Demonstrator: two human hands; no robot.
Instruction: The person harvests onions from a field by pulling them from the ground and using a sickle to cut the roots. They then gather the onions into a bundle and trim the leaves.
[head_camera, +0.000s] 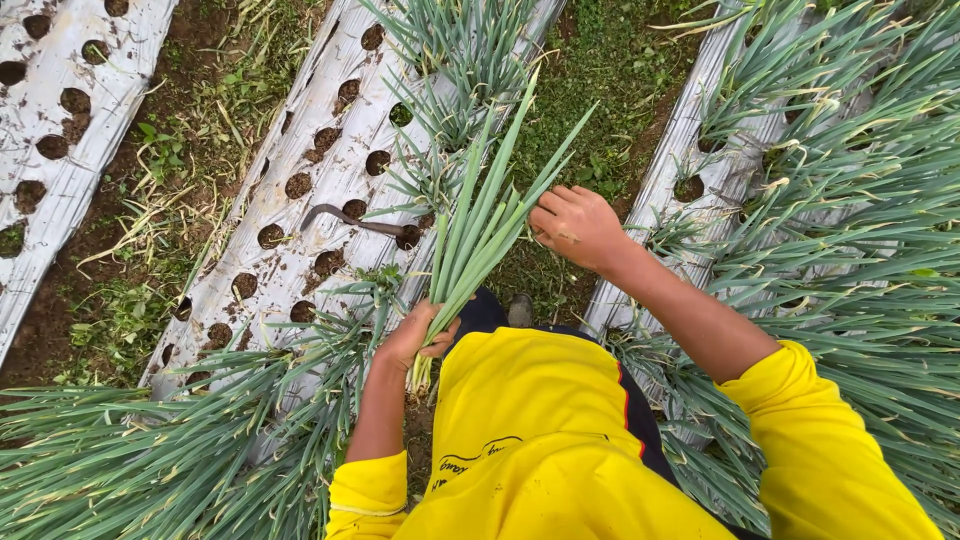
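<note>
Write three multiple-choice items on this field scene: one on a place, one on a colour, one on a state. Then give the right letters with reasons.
1. Where does the curved dark tool lie?
A. on the perforated silver mulch sheet
B. in the right hand
C. on the person's shoe

2. What colour are the person's sleeves?
A. red
B. yellow
C. white

3. How is the green onion bunch held?
A. lying loose on the ground
B. pinned under a shoe
C. gripped near its pale base by the left hand, leaves pointing up and away

Answers: 1 A, the tool rests among the planting holes of the sheet. 2 B, both sleeves are bright yellow. 3 C, the left hand closes round the stalks, while the right hand touches the leaves higher up.
</note>
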